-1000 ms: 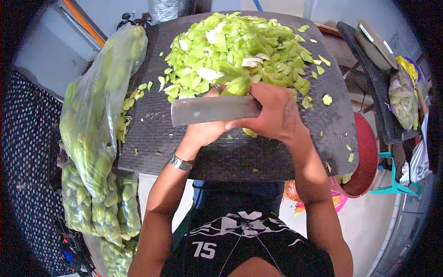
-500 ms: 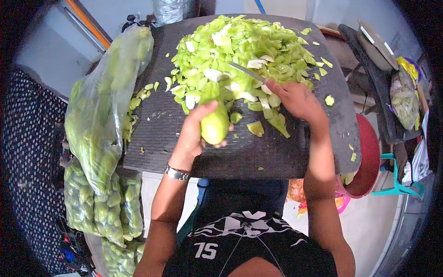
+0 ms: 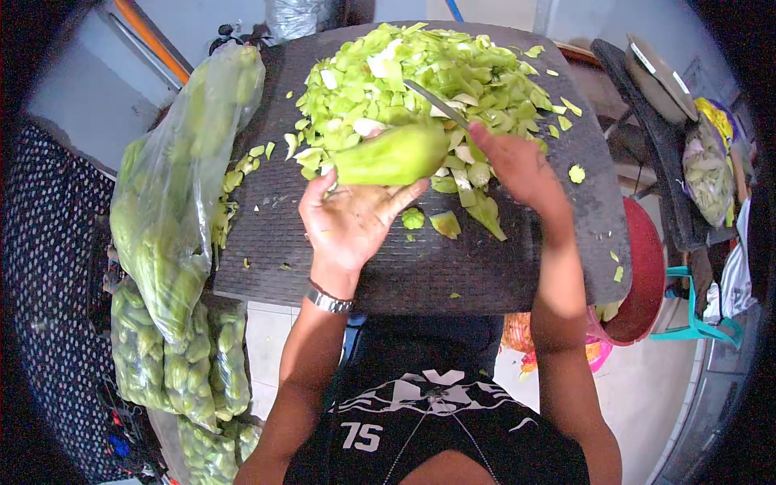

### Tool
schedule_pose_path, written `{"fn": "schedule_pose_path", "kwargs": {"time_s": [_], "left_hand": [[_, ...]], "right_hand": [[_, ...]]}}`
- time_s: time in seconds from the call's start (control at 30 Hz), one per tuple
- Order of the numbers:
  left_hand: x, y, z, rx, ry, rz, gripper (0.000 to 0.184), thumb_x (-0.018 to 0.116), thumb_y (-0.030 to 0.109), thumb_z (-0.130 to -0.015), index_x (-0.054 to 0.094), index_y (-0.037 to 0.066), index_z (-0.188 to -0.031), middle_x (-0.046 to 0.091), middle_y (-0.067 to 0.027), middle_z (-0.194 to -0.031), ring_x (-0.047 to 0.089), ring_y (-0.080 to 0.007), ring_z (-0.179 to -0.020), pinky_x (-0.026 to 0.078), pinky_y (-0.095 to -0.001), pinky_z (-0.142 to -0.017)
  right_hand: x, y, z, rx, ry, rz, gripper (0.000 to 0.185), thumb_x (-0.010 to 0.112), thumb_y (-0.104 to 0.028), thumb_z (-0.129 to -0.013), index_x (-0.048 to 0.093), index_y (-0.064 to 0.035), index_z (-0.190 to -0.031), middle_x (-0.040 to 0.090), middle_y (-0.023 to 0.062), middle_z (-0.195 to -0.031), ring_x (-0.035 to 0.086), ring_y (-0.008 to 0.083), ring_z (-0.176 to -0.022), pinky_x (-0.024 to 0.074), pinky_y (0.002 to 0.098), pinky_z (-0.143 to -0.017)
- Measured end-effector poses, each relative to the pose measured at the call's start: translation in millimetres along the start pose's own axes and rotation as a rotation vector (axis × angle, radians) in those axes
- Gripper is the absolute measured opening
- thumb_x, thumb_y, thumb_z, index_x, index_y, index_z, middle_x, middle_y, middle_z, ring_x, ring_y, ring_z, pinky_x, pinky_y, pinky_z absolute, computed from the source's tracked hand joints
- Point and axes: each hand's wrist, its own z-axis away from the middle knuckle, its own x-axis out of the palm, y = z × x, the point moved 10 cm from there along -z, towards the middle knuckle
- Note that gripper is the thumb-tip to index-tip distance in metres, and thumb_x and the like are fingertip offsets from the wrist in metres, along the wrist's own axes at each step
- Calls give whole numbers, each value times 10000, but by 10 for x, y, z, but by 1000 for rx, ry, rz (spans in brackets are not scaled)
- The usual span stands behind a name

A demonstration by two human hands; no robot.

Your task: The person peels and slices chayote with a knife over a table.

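since half a second ago, the long green vegetable point(image 3: 388, 155) has swung from pointing towards the body to lying crosswise and farther up the table point(image 3: 453, 279), and the left hand point(image 3: 347, 220) under it has turned palm up; the right hand point(image 3: 521, 168) has hardly shifted. at the far left a big clear bag point(image 3: 174, 210) filled with green vegetables leans along the table's edge, with smaller packed bags point(image 3: 139, 347) below it. a few scraps point(image 3: 234, 179) lie on the table just beside the big bag. next comes the left wrist, wearing a metal watch point(image 3: 330, 301). the left hand holds the vegetable, thumb at its left end and some fingers hidden by it. the vegetable is in front of the near edge of a large heap of green peelings point(image 3: 428, 65), and a small round piece point(image 3: 413, 218) sits below it on the table. the right hand is closed around a knife point(image 3: 436, 103), its blade slanting up and left over the heap; whether it touches the peelings cannot be told. farther right stand a dark red tub point(image 3: 643, 275) and a teal stool point(image 3: 699, 330)
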Motion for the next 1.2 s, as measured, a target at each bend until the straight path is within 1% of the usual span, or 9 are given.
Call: {"fn": "schedule_pose_path", "kwargs": {"time_s": [0.1, 0.23, 0.27, 0.37, 0.47, 0.6, 0.7, 1.03, 1.2], "left_hand": [[-65, -122, 1, 13, 33, 255, 704, 610, 439, -959, 409, 9, -1479, 375, -262, -1562, 297, -484, -1474, 227, -715, -1176], [-155, -287, -70, -71, 36, -43, 605, 566, 283, -987, 400, -56, -1460, 383, -278, -1552, 392, -490, -1422, 393, -593, -1156], [-159, -358, -65, -142, 41, 70, 591, 549, 288, -992, 414, -52, -1456, 450, -274, -1500, 480, -479, -1354, 548, -480, -1026], [-206, -400, -65, -188, -25, -175, 580, 538, 332, -1007, 445, -35, -1446, 562, -256, -1388, 603, -417, -1222, 619, -377, -834], [-124, -425, -45, -200, 65, -281, 561, 524, 440, -1026, 524, -2, -1370, 675, -195, -1176, 713, -316, -913, 589, -317, -607], [-354, -370, 23, -203, 310, -648, 570, 473, 644, -1001, 586, 113, -1175, 644, -51, -801, 618, -192, -538, 468, -266, -399], [-559, -331, 22, -181, 366, -510, 603, 455, 677, -992, 584, 116, -1171, 640, -49, -817, 604, -177, -544, 456, -255, -400], [-423, -178, 54, -41, 485, -619, 467, 428, 507, -1073, 564, 74, -1182, 641, -83, -853, 568, -190, -543, 417, -270, -404], [-418, -218, 111, -64, 330, -554, 401, 427, 402, -1085, 569, 34, -1155, 657, -120, -854, 557, -193, -484, 414, -278, -377]], "right_hand": [[98, 41, -76, -23, -28, -4, 862, 397, -743, -976, 662, 53, -777, 629, 265, -746, 626, 414, -728, 472, 517, -724], [89, 1, -60, -12, -30, -48, 844, 400, -728, -985, 659, 55, -811, 624, 260, -746, 614, 408, -711, 471, 508, -709], [74, -12, -51, -24, -15, -74, 835, 401, -723, -988, 658, 54, -822, 622, 257, -742, 613, 406, -705, 472, 506, -704], [21, -113, -1, -96, 8, -126, 794, 425, -699, -993, 656, 45, -833, 619, 251, -731, 617, 401, -695, 474, 494, -685], [51, -283, 57, -224, 4, -73, 757, 472, -687, -979, 651, 33, -833, 621, 252, -729, 633, 400, -711, 476, 482, -672], [119, -695, 298, -396, -63, -133, 750, 567, -723, -901, 630, 19, -808, 628, 251, -733, 656, 411, -744, 484, 480, -670], [179, -882, 457, -607, 79, 5, 735, 633, -719, -854, 525, 5, -783, 497, 179, -660, 524, 364, -621, 417, 448, -603], [386, -894, 464, -610, 21, 125, 744, 647, -736, -816, 548, 1, -777, 540, 206, -680, 581, 425, -672, 441, 475, -606], [199, -760, 334, -529, 40, 46, 734, 635, -728, -834, 555, 0, -791, 556, 215, -695, 592, 434, -700, 447, 477, -622]]}}
